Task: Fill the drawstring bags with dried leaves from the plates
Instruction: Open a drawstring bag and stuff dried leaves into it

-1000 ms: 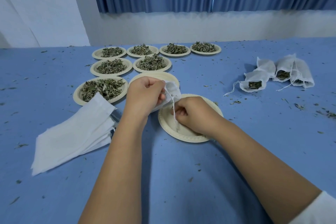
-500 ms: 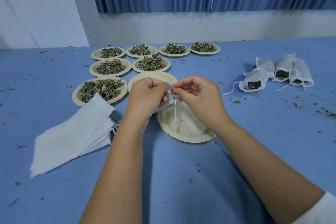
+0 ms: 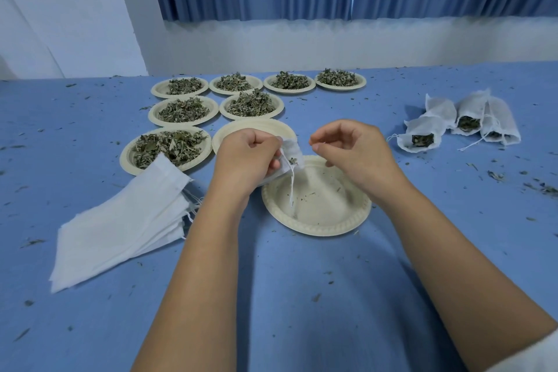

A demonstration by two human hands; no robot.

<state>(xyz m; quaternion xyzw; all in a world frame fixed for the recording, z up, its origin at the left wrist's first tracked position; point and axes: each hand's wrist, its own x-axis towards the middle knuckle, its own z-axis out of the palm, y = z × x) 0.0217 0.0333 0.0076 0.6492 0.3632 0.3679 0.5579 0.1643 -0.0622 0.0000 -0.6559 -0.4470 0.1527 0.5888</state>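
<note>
My left hand (image 3: pixel 246 157) grips a small white drawstring bag (image 3: pixel 291 149) with its mouth facing right. A few dried leaves show inside, and its string hangs down over an almost bare paper plate (image 3: pixel 357 219). My right hand (image 3: pixel 353 154) hovers just right of the bag with its fingers loosely curled, apart from the bag and holding nothing that I can see. Several plates of dried leaves (image 3: pixel 170 146) stand behind and to the left. Another bare plate (image 3: pixel 259 127) lies behind my left hand.
A fanned stack of flat white bags (image 3: pixel 126 220) lies at the front left. Three filled bags (image 3: pixel 422 136) lie at the right. Leaf crumbs are scattered over the blue table (image 3: pixel 302 296). A wall and a blue curtain close off the far edge.
My right hand rose from the plate to the bag's mouth, then let go and drew away to the right. The left hand kept its grip on the bag.
</note>
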